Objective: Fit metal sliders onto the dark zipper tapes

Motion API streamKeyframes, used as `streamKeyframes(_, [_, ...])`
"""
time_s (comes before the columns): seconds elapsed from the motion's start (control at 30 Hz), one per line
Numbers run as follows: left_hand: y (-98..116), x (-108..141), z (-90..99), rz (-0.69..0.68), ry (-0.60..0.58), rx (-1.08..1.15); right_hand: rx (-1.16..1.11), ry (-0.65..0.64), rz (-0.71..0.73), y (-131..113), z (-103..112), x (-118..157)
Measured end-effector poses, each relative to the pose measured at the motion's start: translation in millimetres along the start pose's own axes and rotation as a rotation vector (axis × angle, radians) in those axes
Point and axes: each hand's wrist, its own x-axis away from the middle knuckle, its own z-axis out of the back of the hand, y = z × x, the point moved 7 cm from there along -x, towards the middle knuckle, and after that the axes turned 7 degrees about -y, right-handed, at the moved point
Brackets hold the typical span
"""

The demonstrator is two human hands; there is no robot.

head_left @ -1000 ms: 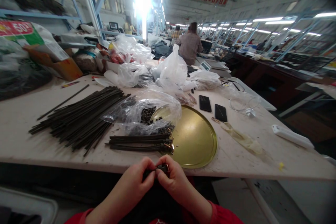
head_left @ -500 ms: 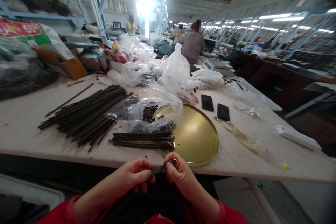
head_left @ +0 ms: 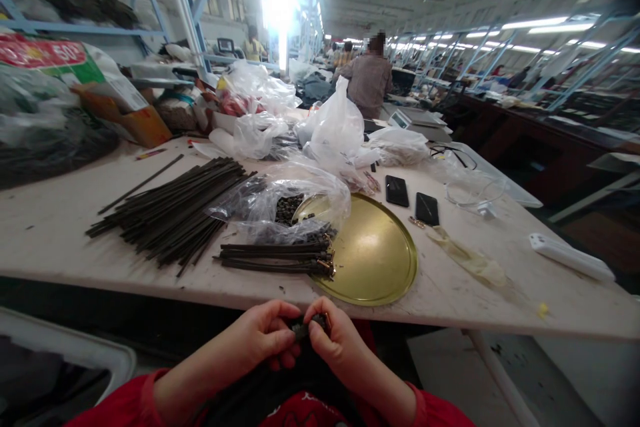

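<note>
Fingers (head_left: 280,337) pinching strap (head_left: 301,329), beads in bag (head_left: 287,203)

Your round tray (head_left: 380,267) sits near the table's (head_left: 50,233) front edge; the loose strips (head_left: 175,213) lie left of it, two phones (head_left: 413,200) just beyond it.

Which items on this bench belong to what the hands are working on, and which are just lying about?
In use:
left hand and right hand, both pinching a thin black strap with a gold metal end
short stack of finished black straps
loose pile of long black strips
clear bag of small dark parts
round gold tray

Lying about:
two black phones
white power strip
</note>
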Motion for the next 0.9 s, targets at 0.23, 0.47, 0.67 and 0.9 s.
streamKeyframes(0.23, [5.4,1.4,-9.2,-0.029,0.039,-0.082,0.043,-0.084,-0.018,-0.5,-10.2,12.0])
streamKeyframes(0.47, [16.7,-0.9,-15.5,-0.116,0.061,-0.108,0.005,-0.062,0.100,-11.6,-11.6,14.3])
streamKeyframes(0.67, [11.5,7.6,-14.8,-0.035,0.099,-0.256,-0.023,-0.118,0.156,-21.0,-16.2,19.5])
streamKeyframes(0.9, [19.2,35.9,-27.6,-0.019,0.008,-0.405,-0.388,-0.177,0.005,-10.9,-9.3,36.8])
